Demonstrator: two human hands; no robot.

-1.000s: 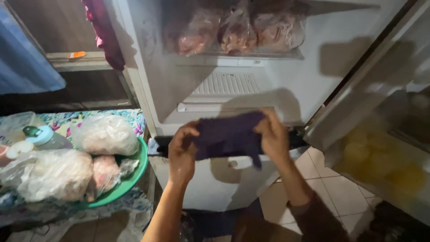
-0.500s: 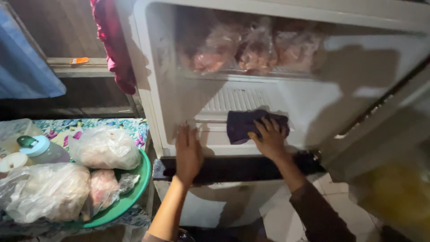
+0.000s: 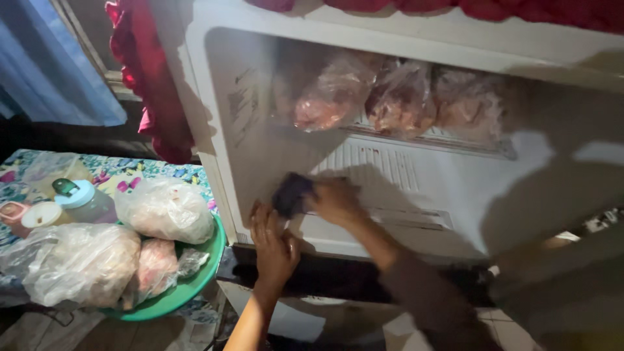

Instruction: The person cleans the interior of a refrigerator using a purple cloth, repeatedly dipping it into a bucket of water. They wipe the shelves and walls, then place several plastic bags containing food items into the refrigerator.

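One dark cloth (image 3: 292, 193) sits bunched against the white inner wall of the open freezer compartment (image 3: 260, 149), low down near its left corner, just below the wire shelf. The right hand (image 3: 335, 200) presses on it from the right, fingers curled together over the cloth's edge and gripping it against the wall; the forearm in a dark sleeve runs down and to the right from there. The left hand (image 3: 274, 247) rests just below the cloth on the compartment's lower front lip, palm flat, fingers spread a little and pointing upward; its fingertips come close to the cloth, though whether they touch it cannot be told.

Three plastic bags of pinkish frozen food (image 3: 396, 97) lie side by side on the shelf above the hands. A red frilled fabric (image 3: 146, 97) hangs beside the freezer's left edge, with more red along the top. To the left, a table with a flowered cover (image 3: 130, 174) bears a green basin (image 3: 195, 279) piled with more filled clear bags (image 3: 78, 263). Beside the basin stands a small bottle with a pale blue cap (image 3: 81, 198). A blue curtain (image 3: 58, 65) hangs in the upper left corner.
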